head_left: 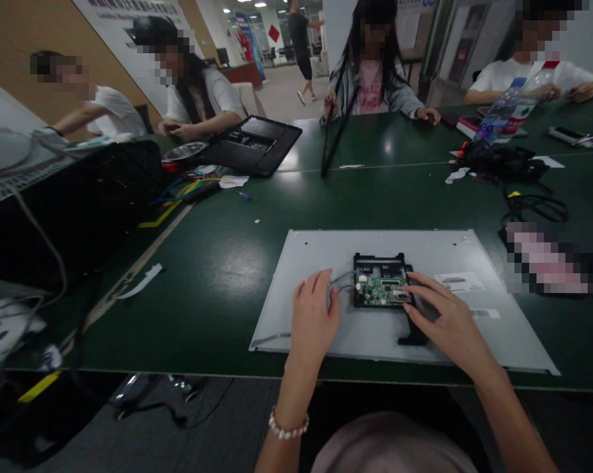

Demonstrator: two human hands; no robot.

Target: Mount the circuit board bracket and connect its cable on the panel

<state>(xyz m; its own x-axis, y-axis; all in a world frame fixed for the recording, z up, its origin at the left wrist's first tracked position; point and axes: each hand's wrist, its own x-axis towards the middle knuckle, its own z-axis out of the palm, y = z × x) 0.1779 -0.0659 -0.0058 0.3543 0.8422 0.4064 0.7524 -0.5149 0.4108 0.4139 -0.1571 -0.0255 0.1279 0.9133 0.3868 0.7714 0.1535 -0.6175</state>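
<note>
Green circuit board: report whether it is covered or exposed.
Exposed: the green circuit board's components and white connector show from above, with no lid over them.

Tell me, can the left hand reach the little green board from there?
Probably yes. The left hand sits just beside the green board, with only thin grey cables between them. The right hand is at the board's opposite edge, so the left side looks mostly free.
</note>
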